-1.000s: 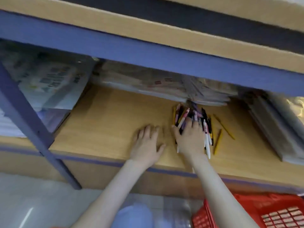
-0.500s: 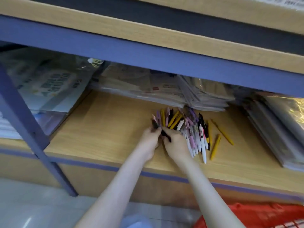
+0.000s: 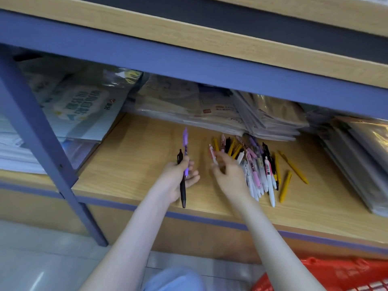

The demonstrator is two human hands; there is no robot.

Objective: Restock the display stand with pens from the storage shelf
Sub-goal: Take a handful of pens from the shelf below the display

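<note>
A loose pile of pens (image 3: 258,169), in white, pink, yellow and black, lies on the wooden storage shelf (image 3: 134,164). My left hand (image 3: 178,179) holds a black pen (image 3: 182,185) and a purple pen (image 3: 185,143) upright, to the left of the pile. My right hand (image 3: 231,177) is at the pile's left edge and pinches a pink-and-white pen (image 3: 212,154) between thumb and fingers. Two yellow pens (image 3: 292,166) lie apart at the pile's right. The display stand is out of view.
Stacks of plastic-wrapped paper goods (image 3: 210,110) fill the back of the shelf, with more (image 3: 357,156) at the right and left (image 3: 79,106). A blue metal upright (image 3: 42,148) stands at the left. A red basket (image 3: 336,276) sits on the floor at bottom right.
My hands have parted. The left one moved left holding the black and purple pens; the right one lifted a pink-and-white pen off the pile's edge.
</note>
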